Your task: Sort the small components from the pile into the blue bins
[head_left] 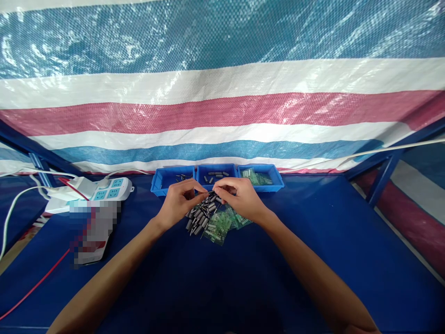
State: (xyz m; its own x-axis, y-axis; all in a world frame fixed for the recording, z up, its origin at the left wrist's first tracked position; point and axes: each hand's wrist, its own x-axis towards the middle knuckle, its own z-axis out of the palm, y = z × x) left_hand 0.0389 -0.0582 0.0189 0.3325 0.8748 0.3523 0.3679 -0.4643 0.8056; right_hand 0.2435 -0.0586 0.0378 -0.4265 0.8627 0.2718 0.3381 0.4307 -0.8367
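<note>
Over a loose pile of grey cylinders and thin dark pins [197,220], my left hand [178,200] and my right hand [242,198] come close together. Thumb and forefinger of each hand are pinched. A small dark sliver shows between the fingertips, too small to name, and I cannot tell which hand bears it. Small clear-green packets [219,226] with pale pieces inside lie at the pile's right side, partly under my right hand. Behind my hands stand a left blue bin [162,180] with a few thin pins, a middle blue bin [206,169] with grey cylinders, and a right blue bin [274,187] with green packets.
The bins and pile rest on a dark blue tabletop [313,241]. At left lie a white power strip [120,189] with plugs, a red cable [45,281] and a partly blurred phone-like object [93,250]. A striped tarp [222,111] hangs behind, with blue frame posts [384,178] at the sides.
</note>
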